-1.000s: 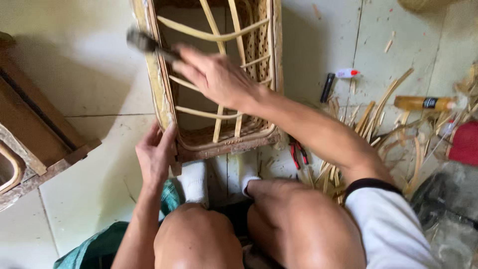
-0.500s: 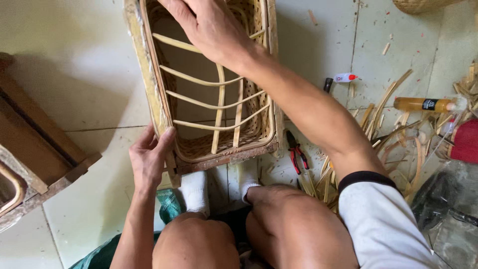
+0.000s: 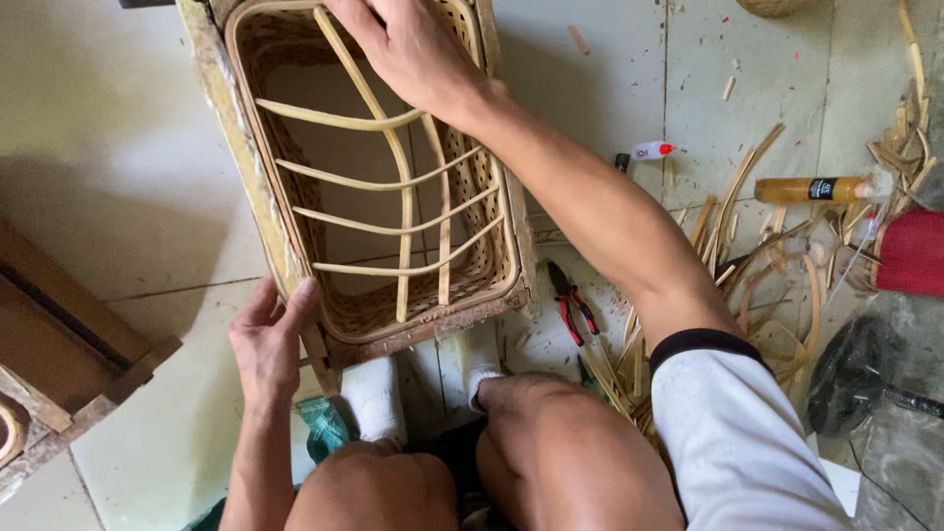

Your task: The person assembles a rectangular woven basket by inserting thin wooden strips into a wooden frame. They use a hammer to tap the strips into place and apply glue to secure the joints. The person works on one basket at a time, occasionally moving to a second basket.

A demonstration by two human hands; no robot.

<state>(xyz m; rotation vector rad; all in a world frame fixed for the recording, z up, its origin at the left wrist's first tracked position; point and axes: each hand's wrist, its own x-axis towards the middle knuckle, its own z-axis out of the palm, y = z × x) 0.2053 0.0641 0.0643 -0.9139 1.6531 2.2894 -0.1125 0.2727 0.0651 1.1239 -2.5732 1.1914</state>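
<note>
A rectangular woven rattan basket sits in a worn wooden frame on the tiled floor, with curved cane ribs crossing its opening. My left hand grips the frame's near-left corner, thumb on its edge. My right hand reaches over the far end of the basket and lies on the ribs there; its fingertips run off the top of the view. My feet in white socks press against the frame's near end, and my knees fill the bottom of the view.
Red-handled pliers lie right of the basket beside a heap of cane strips. Further right are an orange bottle, a small white tube with a red cap and a red object. A wooden piece stands at left.
My right hand, which held a dark tool over the basket's left side, has moved up to the far end and no tool shows in it. The left hand keeps its grip.
</note>
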